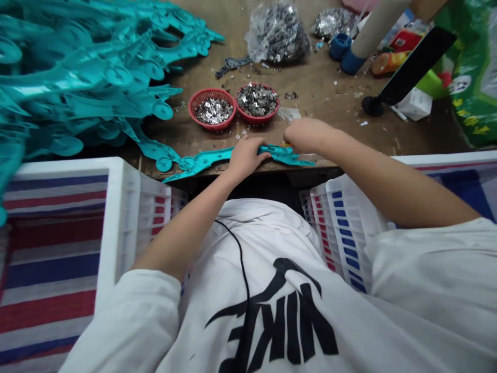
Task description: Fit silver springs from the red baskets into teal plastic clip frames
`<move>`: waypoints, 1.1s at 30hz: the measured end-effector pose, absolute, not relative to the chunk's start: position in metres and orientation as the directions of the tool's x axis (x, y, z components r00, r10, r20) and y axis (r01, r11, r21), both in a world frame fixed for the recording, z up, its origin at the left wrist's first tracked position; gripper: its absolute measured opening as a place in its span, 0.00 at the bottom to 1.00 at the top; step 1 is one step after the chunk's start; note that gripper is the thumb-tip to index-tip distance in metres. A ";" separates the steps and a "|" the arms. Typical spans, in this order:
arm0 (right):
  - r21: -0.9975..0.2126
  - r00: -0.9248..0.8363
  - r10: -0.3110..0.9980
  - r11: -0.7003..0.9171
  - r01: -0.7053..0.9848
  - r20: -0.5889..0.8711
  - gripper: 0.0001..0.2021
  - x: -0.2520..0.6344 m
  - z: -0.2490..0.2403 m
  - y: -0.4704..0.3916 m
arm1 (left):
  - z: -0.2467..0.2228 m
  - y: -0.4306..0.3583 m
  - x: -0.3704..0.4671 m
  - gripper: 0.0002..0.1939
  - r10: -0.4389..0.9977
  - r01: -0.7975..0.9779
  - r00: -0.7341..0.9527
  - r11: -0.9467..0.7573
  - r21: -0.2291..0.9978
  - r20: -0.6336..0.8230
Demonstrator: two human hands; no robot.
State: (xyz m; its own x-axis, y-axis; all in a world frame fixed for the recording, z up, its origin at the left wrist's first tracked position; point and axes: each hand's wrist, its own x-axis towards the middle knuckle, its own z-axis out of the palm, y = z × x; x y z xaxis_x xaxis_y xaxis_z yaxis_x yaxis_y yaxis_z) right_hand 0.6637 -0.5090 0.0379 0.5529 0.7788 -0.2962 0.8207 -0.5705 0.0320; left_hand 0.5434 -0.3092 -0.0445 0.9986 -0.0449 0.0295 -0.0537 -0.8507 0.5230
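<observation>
A long teal plastic part lies along the front edge of the wooden table. My left hand grips it near its right half, thumb and fingers around it. My right hand is closed at the part's right end, around a small tool with an orange bit showing; most of the tool is hidden. Just behind the part are two red baskets, the left one and the right one, both with small silvery metal clips. A few loose clips lie between the baskets and my left hand.
A large pile of teal parts covers the table's left. Behind the baskets sit a bag of metal clips and a grey tool. A black stand is at right. White crates flank my body.
</observation>
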 end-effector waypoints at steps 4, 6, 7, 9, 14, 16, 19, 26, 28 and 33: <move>-0.077 0.671 0.729 -0.683 0.727 -0.133 0.20 0.668 0.060 -0.511 | -0.045 -0.307 0.540 0.23 -0.069 -0.105 0.994 -0.812 0.574 0.083; -0.195 0.650 0.751 -0.659 0.726 -0.116 0.21 0.656 0.061 -0.504 | -0.048 -0.306 0.541 0.20 -0.112 -0.149 0.989 -0.806 0.573 0.100; -0.225 0.639 0.759 -0.649 0.727 -0.124 0.21 0.650 0.058 -0.500 | -0.050 -0.305 0.542 0.17 -0.119 -0.154 0.988 -0.808 0.568 0.099; -0.228 0.631 0.760 -0.649 0.726 -0.156 0.21 0.639 0.052 -0.493 | -0.051 -0.305 0.544 0.13 -0.117 -0.148 0.989 -0.824 0.548 0.090; -0.195 0.639 0.748 -0.664 0.722 -0.180 0.21 0.634 0.041 -0.492 | -0.048 -0.306 0.545 0.11 -0.168 -0.185 0.983 -0.862 0.473 0.078; -0.179 0.649 0.737 -0.676 0.715 -0.191 0.21 0.638 0.040 -0.497 | -0.045 -0.307 0.544 0.10 -0.182 -0.189 0.981 -0.858 0.478 0.061; -0.139 0.687 0.703 -0.710 0.690 -0.183 0.21 0.650 0.031 -0.507 | -0.042 -0.310 0.542 0.17 -0.202 -0.211 0.977 -0.844 0.493 0.071; 0.040 0.751 0.634 -0.759 0.650 -0.183 0.29 0.681 0.016 -0.518 | -0.039 -0.309 0.541 0.29 -0.342 -0.327 0.939 -0.870 0.368 0.028; 0.075 0.708 0.652 -0.719 0.691 -0.271 0.26 0.674 0.022 -0.515 | -0.037 -0.312 0.539 0.30 -0.354 -0.345 0.935 -0.891 0.296 0.023; 0.053 0.482 0.699 -0.540 0.840 -0.528 0.36 0.640 0.032 -0.506 | -0.022 -0.337 0.534 0.27 -0.418 -0.422 0.907 -0.904 0.072 0.057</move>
State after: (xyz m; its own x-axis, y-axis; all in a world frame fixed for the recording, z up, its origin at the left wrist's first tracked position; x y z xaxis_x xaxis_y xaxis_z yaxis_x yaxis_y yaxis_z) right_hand 0.6397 -0.5062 0.0316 0.4824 0.6986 -0.5284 0.8401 -0.5398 0.0534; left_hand 0.5343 -0.3373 -0.0221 0.9065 -0.4183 0.0570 -0.4216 -0.9039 0.0722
